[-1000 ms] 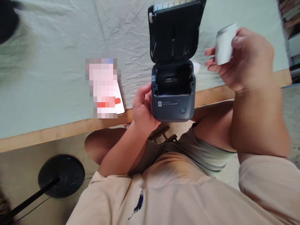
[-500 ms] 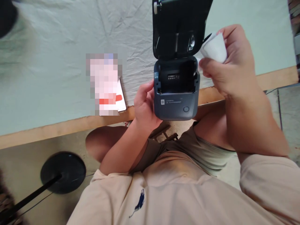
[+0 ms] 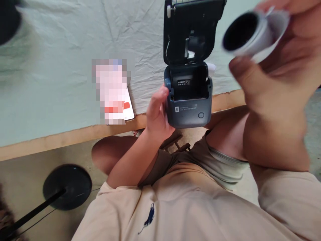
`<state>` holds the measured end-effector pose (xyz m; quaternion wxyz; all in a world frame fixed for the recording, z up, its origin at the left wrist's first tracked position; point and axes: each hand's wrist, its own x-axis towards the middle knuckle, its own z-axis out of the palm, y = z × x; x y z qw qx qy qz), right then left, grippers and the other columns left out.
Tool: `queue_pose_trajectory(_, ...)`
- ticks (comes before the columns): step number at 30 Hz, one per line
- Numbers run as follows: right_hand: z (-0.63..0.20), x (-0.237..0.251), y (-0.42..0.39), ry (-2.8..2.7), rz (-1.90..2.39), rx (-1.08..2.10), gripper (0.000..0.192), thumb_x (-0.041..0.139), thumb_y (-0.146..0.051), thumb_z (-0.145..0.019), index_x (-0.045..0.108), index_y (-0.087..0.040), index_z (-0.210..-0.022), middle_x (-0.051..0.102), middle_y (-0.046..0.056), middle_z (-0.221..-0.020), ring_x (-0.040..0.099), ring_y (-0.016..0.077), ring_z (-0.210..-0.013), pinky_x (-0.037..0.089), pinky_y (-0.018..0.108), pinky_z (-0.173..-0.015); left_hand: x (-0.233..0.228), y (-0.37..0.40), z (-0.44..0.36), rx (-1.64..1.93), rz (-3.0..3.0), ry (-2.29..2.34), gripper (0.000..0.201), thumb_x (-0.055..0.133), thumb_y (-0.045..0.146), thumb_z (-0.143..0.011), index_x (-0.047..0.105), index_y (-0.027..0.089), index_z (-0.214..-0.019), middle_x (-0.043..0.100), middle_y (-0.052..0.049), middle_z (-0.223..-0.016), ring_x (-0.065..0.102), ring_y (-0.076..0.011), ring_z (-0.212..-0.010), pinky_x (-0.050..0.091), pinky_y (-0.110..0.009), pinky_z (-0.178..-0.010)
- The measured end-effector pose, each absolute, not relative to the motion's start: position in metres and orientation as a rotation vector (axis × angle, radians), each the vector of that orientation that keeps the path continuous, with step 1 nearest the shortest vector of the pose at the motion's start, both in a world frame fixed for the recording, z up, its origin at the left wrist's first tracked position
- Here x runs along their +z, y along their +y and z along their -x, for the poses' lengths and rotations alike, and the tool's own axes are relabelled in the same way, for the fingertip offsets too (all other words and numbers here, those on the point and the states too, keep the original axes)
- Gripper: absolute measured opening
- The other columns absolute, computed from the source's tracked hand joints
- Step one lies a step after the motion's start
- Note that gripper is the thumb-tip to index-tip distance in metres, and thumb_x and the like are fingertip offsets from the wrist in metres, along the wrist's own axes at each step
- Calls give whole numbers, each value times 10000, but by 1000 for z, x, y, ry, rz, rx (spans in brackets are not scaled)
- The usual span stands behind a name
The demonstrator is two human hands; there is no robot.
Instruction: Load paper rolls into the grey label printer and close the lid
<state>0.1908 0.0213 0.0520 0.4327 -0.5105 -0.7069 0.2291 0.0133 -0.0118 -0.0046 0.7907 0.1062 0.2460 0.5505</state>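
Note:
A dark grey label printer is held over the table's front edge by my left hand, which grips its left side. The printer's lid stands swung up, and its paper bay shows no roll inside. Up at the right, my right hand is closed on a white paper roll, apart from the printer. The roll's dark hollow core faces left, and a loose flap of paper curls away from it. Behind the printer's right side, a small white piece shows partly.
A phone with a lit, partly blurred screen lies left of the printer at the table's edge. Pale cloth covers the wood-edged table. A round black stand base rests on the floor at lower left.
My right hand has lifted the paper roll up, closer to the camera and away from the printer, turning its core into view. The printer in my left hand has barely moved.

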Motion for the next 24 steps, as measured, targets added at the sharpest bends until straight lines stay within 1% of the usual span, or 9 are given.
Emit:
queue_pose_trajectory(2, -184, 58, 12, -2051, 1177, 381, 274, 621, -344, -909, 686, -359, -1175, 681, -32, -1217, 632, 234, -1173, 518, 419, -1050, -8, -14, -16, 1200, -293, 542, 149, 551, 276, -925, 648, 230, -1029, 751, -34, -947, 714, -255, -1224, 590, -331, -1009)
queue_pose_trajectory(3, -181, 60, 9, -2181, 1207, 340, 266, 602, -296, -909, 662, -339, -1164, 701, -26, -1206, 650, 246, -1147, 530, 446, -1025, -11, -15, -16, 1203, -330, 554, 169, 611, 281, -904, 632, 237, -1066, 744, -26, -954, 726, -253, -1194, 596, -319, -981)
queue_pose_trajectory(5, -178, 59, 7, -2371, 1302, 225, 242, 598, -252, -874, 621, -298, -1110, 734, 5, -1135, 675, 287, -1084, 542, 497, -970, -16, -17, -17, 1207, -409, 574, 302, 727, 335, -856, 602, 245, -1116, 726, -13, -953, 752, -255, -1105, 612, -307, -894)
queue_pose_trajectory(7, -178, 57, 9, -2440, 1365, 126, 225, 612, -254, -843, 591, -294, -1063, 744, 17, -1064, 681, 307, -1034, 551, 501, -909, -20, -17, -18, 1208, -476, 586, 402, 792, 394, -822, 585, 245, -1133, 709, -7, -957, 762, -244, -1008, 612, -295, -811)
queue_pose_trajectory(11, -181, 53, 12, -2382, 1257, 217, 205, 638, -246, -850, 512, -299, -1003, 751, -22, -1119, 687, 258, -972, 556, 438, -899, -22, -17, -16, 1194, -503, 615, 482, 809, 449, -791, 559, 247, -1150, 706, -13, -994, 751, -223, -930, 596, -277, -734)
queue_pose_trajectory(15, -182, 52, 11, -2261, 1213, 358, 188, 654, -281, -900, 473, -294, -950, 751, -36, -1168, 695, 266, -1026, 532, 429, -857, -21, -15, -13, 1159, -468, 594, 431, 780, 445, -808, 546, 243, -1109, 690, -10, -951, 740, -206, -863, 561, -255, -661)
queue_pose_trajectory(19, -182, 48, 12, -2322, 1207, 201, 151, 652, -315, -914, 505, -282, -926, 771, -37, -1149, 646, 280, -1063, 510, 449, -933, -21, -15, -12, 1159, -471, 594, 440, 785, 451, -804, 551, 247, -1116, 676, -4, -946, 720, -190, -841, 556, -259, -679)
queue_pose_trajectory(22, -183, 42, 14, -2348, 1136, 188, 73, 627, -281, -901, 557, -258, -897, 789, -8, -1114, 633, 277, -1013, 526, 463, -905, -22, -17, -12, 1168, -485, 600, 440, 780, 461, -819, 557, 251, -1135, 678, -8, -967, 717, -193, -861, 548, -261, -687)
queue_pose_trajectory(24, -184, 40, 16, -2335, 1127, 181, 78, 627, -307, -912, 592, -242, -886, 789, 24, -1130, 649, 284, -1022, 532, 480, -895, -21, -17, -12, 1164, -484, 587, 431, 775, 460, -829, 563, 252, -1142, 683, -13, -979, 724, -205, -891, 552, -266, -696)
